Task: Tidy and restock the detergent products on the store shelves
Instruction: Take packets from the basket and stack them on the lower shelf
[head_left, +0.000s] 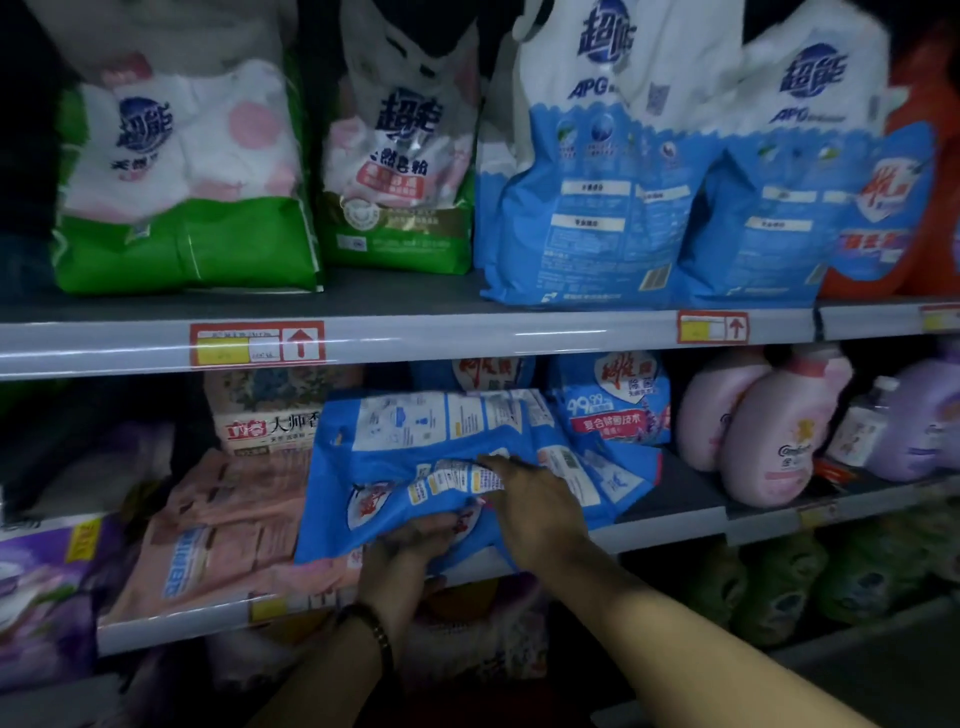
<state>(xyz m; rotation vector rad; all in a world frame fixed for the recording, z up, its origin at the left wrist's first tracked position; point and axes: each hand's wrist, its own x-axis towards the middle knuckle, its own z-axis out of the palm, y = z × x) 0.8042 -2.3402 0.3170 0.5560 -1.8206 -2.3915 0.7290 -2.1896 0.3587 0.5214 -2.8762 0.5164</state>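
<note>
Bag (441, 457) of detergent, blue, slumped over the front lip of the middle shelf (670, 525); your left hand (410, 540) curls its fingers under the near edge, right hand (540, 504) pinches the crumpled face, so lift from beneath and stand it upright behind the lip.

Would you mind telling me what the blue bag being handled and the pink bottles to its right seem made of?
The blue bag looks like thin, glossy plastic film: it creases and crumples where it is gripped. The pink bottles look like rigid moulded plastic, smooth and faintly shiny, judging by their rounded shape and soft highlights.
</note>
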